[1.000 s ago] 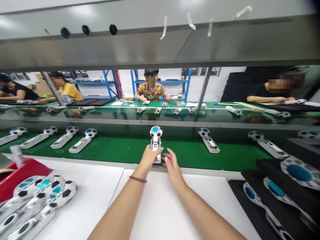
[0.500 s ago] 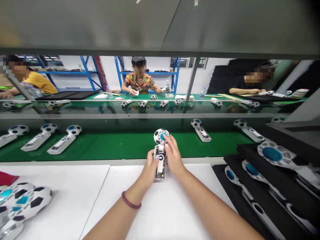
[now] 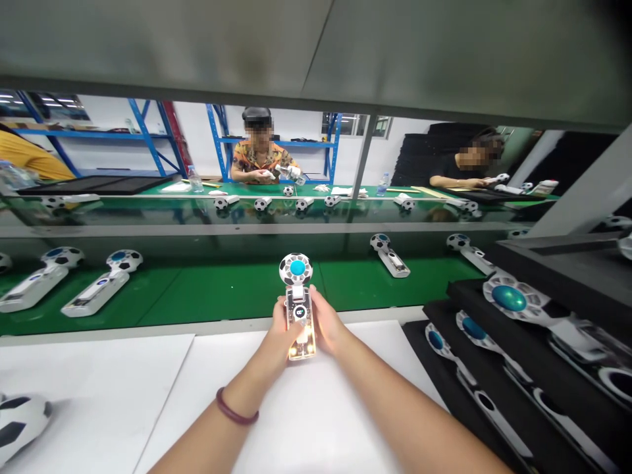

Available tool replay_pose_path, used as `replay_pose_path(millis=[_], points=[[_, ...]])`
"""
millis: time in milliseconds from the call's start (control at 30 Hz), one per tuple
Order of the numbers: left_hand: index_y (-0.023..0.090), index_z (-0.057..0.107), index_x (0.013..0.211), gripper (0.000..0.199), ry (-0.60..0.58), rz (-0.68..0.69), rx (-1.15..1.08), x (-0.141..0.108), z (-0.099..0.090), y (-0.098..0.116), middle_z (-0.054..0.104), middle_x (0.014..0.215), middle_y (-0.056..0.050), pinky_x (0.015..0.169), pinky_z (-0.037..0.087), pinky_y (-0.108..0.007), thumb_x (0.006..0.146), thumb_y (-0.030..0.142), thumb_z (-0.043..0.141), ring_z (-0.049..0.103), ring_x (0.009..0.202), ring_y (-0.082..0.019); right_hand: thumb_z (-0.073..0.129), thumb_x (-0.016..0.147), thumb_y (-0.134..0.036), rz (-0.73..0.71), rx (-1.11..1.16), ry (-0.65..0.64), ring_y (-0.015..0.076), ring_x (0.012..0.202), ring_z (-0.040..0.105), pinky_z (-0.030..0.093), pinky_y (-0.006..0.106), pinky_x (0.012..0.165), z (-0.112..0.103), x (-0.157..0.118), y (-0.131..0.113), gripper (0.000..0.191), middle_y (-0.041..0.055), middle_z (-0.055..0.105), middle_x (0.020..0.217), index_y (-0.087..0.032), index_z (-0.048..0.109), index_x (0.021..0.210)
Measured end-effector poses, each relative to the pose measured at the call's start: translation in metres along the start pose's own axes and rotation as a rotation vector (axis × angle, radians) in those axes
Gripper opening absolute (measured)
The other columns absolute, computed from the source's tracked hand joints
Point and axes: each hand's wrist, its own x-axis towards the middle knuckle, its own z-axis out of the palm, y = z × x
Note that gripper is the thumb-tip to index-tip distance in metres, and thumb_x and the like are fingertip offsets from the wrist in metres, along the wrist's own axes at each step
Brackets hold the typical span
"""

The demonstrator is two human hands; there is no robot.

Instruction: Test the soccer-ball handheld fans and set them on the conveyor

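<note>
Upright between my hands is a handheld fan (image 3: pixel 297 268) with a football-patterned head and a blue centre. Its clear-fronted handle glows with warm lights near the bottom, and a small round display is lit. My left hand (image 3: pixel 282 332) is closed round the handle's left side, thumb lying on the front. Against the right edge of the handle, my right hand (image 3: pixel 326 320) closes in, its fingertips partly hidden behind the fan. White sheeting (image 3: pixel 316 415) covers the bench under my forearms.
Several similar fans lie on the green conveyor belt (image 3: pixel 197 289), one fan (image 3: pixel 390 255) to the right. Black foam trays (image 3: pixel 444 375) holding fan parts are stacked at right. Part of another football-patterned head (image 3: pixel 22 424) shows at lower left. Co-workers (image 3: pixel 259 155) sit across the belt.
The handle lights have come on. My right fingers have left the fan's blue centre and moved down to the handle's side. The belt fans at left have shifted and my view has turned slightly.
</note>
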Motion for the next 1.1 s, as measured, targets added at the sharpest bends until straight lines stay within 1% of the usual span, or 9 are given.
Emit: replay_pose_path(millis=[167,300,467,567,667,767,933,1033,1100], points=[[0.028,0.031,0.117,0.056,-0.019,-0.049,-0.006,-0.0025,0.0018,0.0048,0.052,0.106,-0.006,0.069,0.049,-0.035,0.070,0.025,0.062,0.059,0.084,-0.021,0.038,0.088,-0.047,0.025,0.028,-0.032,0.0162,0.069,0.060,0.046,0.029,0.073,0.0021,-0.0046,-0.0025,0.043,0.0055,0.064,0.077,-0.013,0.062,0.098],[0.029,0.030,0.116,0.055,-0.019,-0.066,0.018,-0.0042,0.0020,0.0069,0.052,0.105,-0.005,0.071,0.049,-0.036,0.071,0.026,0.062,0.059,0.086,-0.022,0.038,0.088,-0.045,0.063,0.043,-0.016,0.0165,0.072,0.061,0.045,0.028,0.075,0.0028,-0.0052,-0.0046,0.042,0.0068,0.065,0.081,-0.011,0.062,0.096],[0.029,0.030,0.116,0.056,-0.041,-0.064,0.030,-0.0034,0.0020,0.0052,0.052,0.105,-0.005,0.070,0.050,-0.037,0.071,0.028,0.063,0.059,0.078,-0.019,0.045,0.084,-0.048,0.036,0.039,-0.051,0.0171,0.075,0.061,0.044,0.028,0.077,-0.0025,-0.0033,-0.0037,0.041,0.0076,0.065,0.085,-0.012,0.062,0.095],[0.029,0.029,0.117,0.056,-0.042,-0.057,0.037,-0.0032,0.0022,0.0045,0.052,0.106,-0.006,0.069,0.051,-0.037,0.072,0.030,0.063,0.059,0.074,-0.018,0.045,0.083,-0.048,0.026,0.021,-0.070,0.0167,0.072,0.060,0.046,0.028,0.072,-0.0049,-0.0019,-0.0024,0.041,0.0071,0.065,0.084,-0.013,0.061,0.095],[0.029,0.028,0.119,0.059,-0.055,-0.061,0.025,-0.0042,0.0018,0.0050,0.052,0.106,-0.006,0.067,0.051,-0.038,0.072,0.030,0.063,0.059,0.074,-0.019,0.044,0.083,-0.048,0.022,-0.005,-0.026,0.0144,0.062,0.058,0.045,0.024,0.058,-0.0042,-0.0008,-0.0013,0.040,0.0059,0.065,0.083,-0.015,0.061,0.095],[0.029,0.029,0.119,0.059,-0.067,-0.059,0.002,-0.0056,0.0007,0.0053,0.051,0.106,-0.006,0.067,0.052,-0.038,0.071,0.030,0.064,0.059,0.079,-0.020,0.045,0.083,-0.046,-0.006,0.002,-0.005,0.0139,0.059,0.057,0.041,0.021,0.048,-0.0024,0.0000,-0.0001,0.036,0.0045,0.064,0.076,-0.016,0.061,0.094],[0.033,0.026,0.122,0.066,-0.136,-0.090,-0.039,-0.0063,-0.0023,0.0052,0.050,0.110,-0.007,0.068,0.052,-0.041,0.070,0.027,0.066,0.058,0.084,-0.022,0.044,0.084,-0.046,-0.025,-0.002,-0.002,0.0137,0.055,0.055,0.043,0.023,0.051,-0.0021,0.0008,0.0024,0.037,0.0027,0.060,0.063,-0.015,0.062,0.094],[0.030,0.029,0.119,0.065,-0.154,-0.073,-0.058,-0.0054,-0.0046,0.0049,0.050,0.111,-0.007,0.073,0.050,-0.039,0.067,0.022,0.068,0.058,0.088,-0.022,0.044,0.084,-0.046,-0.036,-0.008,0.011,0.0134,0.050,0.053,0.045,0.025,0.053,-0.0029,0.0014,0.0030,0.037,0.0017,0.059,0.060,-0.016,0.062,0.095],[0.029,0.031,0.117,0.061,-0.164,-0.070,-0.048,-0.0045,-0.0060,0.0044,0.051,0.108,-0.007,0.073,0.050,-0.037,0.069,0.021,0.067,0.058,0.086,-0.021,0.044,0.084,-0.045,-0.034,-0.012,0.020,0.0128,0.047,0.051,0.045,0.025,0.054,-0.0028,0.0016,0.0026,0.036,0.0008,0.059,0.058,-0.016,0.061,0.097]])
